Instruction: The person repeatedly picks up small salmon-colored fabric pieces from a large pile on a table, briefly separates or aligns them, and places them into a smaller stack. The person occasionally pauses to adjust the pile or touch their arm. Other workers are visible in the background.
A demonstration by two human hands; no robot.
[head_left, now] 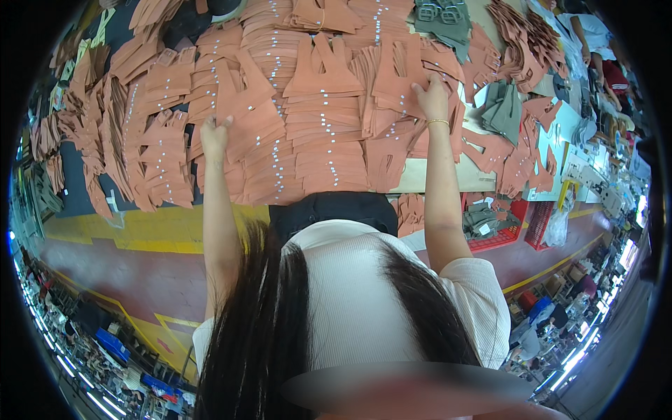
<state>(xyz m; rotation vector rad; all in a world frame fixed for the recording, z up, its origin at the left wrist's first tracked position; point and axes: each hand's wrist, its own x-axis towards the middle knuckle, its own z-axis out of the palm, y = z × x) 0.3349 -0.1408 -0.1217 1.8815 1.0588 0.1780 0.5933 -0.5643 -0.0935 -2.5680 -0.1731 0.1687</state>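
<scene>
Rows of overlapping orange cut pieces, flat with forked straps and small white marks, cover the table before me. My left hand (pixel 215 137) is closed at the left edge of one orange cut piece (pixel 250 124), thumb and fingers pinched there. Farther right and a little farther away, my right hand (pixel 433 99) grips the right edge of another orange cut piece (pixel 396 82), its thumb on top. Between the hands lies a long fanned row of the same pieces (pixel 327 133). The fingertips under the edges are hidden.
Dark green cut pieces (pixel 501 110) lie at the right, with more green ones (pixel 444 26) at the back. Red crates (pixel 493 241) stand below the table's right end. Yellow floor marking (pixel 157 231) runs along the near left. Other people are at the far right.
</scene>
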